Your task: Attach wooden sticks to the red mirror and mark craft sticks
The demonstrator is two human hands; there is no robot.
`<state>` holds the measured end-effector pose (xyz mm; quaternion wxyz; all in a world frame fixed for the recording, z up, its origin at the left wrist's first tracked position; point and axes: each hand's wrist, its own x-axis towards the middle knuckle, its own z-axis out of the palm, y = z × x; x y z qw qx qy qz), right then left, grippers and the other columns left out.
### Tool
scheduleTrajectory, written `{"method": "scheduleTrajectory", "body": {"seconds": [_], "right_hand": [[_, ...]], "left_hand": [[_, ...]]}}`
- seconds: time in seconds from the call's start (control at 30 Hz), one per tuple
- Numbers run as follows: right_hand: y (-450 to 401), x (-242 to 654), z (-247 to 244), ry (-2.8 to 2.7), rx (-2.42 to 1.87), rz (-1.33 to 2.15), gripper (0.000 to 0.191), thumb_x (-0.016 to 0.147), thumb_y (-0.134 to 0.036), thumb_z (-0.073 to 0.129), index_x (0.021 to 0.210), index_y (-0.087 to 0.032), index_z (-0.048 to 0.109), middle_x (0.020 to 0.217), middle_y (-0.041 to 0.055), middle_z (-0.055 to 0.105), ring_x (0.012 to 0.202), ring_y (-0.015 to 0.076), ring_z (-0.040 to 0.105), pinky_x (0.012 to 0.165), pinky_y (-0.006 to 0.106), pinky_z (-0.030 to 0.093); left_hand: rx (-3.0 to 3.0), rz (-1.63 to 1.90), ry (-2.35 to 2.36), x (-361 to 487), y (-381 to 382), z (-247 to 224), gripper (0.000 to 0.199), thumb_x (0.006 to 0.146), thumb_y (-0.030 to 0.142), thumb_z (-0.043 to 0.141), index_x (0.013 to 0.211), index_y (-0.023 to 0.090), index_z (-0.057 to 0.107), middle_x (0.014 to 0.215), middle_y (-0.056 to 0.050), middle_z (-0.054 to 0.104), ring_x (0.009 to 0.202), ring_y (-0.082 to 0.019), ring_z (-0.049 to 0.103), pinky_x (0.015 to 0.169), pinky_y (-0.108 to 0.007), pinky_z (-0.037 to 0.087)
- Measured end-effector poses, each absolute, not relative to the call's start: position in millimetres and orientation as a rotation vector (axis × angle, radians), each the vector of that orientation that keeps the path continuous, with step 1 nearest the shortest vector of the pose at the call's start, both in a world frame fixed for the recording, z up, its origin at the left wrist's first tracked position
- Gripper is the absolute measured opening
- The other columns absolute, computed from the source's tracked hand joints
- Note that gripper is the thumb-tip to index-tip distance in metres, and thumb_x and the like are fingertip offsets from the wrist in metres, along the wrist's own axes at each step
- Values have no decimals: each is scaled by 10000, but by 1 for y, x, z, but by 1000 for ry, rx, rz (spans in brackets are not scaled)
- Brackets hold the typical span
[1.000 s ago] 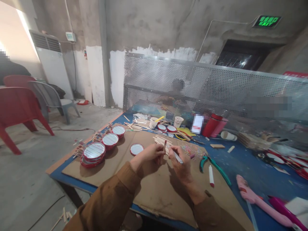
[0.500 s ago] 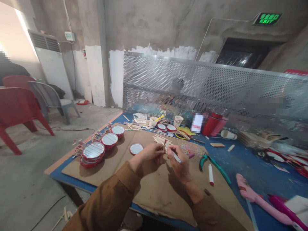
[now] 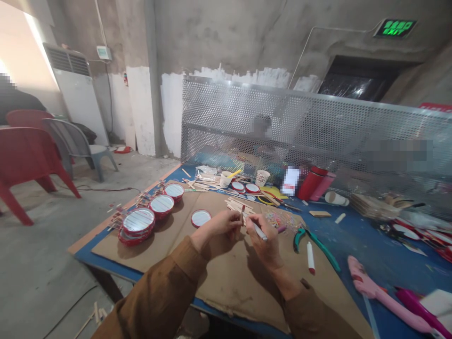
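Note:
My left hand [image 3: 226, 227] pinches a small wooden stick [image 3: 243, 214] that stands upright and looks dark red at its top. In my right hand [image 3: 265, 240] is a white marker [image 3: 260, 232], its tip end close to the stick; whether they touch I cannot make out. Just beyond the hands lies a pile of pale wooden sticks [image 3: 237, 203]. A round red-rimmed disc [image 3: 200, 218] rests on the cardboard [image 3: 233, 287] left of my left hand. Another white marker [image 3: 310, 258] with a red end lies to the right, beside green-handled pliers [image 3: 323, 249].
Stacked red-rimmed discs [image 3: 137, 221] line the cardboard's left side. Small colourful rubber bands [image 3: 278, 218] lie behind my right hand. A pink glue gun [image 3: 381, 294] sits at the right. Paper cups [image 3: 262, 177], a phone [image 3: 291, 181] and a red bottle [image 3: 311, 182] stand before the perforated metal screen [image 3: 226, 108].
Both hands stay nearly in place, still holding the stick and the marker. The whole view has shifted very slightly.

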<state>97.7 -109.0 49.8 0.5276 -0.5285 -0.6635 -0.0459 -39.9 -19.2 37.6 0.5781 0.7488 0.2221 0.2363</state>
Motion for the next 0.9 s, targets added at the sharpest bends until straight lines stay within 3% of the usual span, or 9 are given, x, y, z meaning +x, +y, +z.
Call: {"method": "scheduleTrajectory", "body": {"seconds": [0.37, 0.9], "right_hand": [[-108, 99, 48, -1607, -1262, -116, 166, 909, -311, 514, 815, -215, 611, 698, 19, 674, 617, 173, 627, 580, 279, 477], [-110, 99, 52, -1596, -1236, -147, 152, 907, -286, 515, 816, -209, 610, 718, 15, 686, 639, 167, 636, 628, 269, 493]], "left_hand": [[1776, 540, 541, -41, -22, 43, 173, 871, 287, 550, 749, 178, 495, 515, 39, 512, 445, -101, 509, 469, -220, 387], [1774, 533, 504, -41, -18, 38, 303, 861, 455, 593, 776, 179, 502, 531, 28, 531, 450, -105, 530, 477, -225, 413]]}}
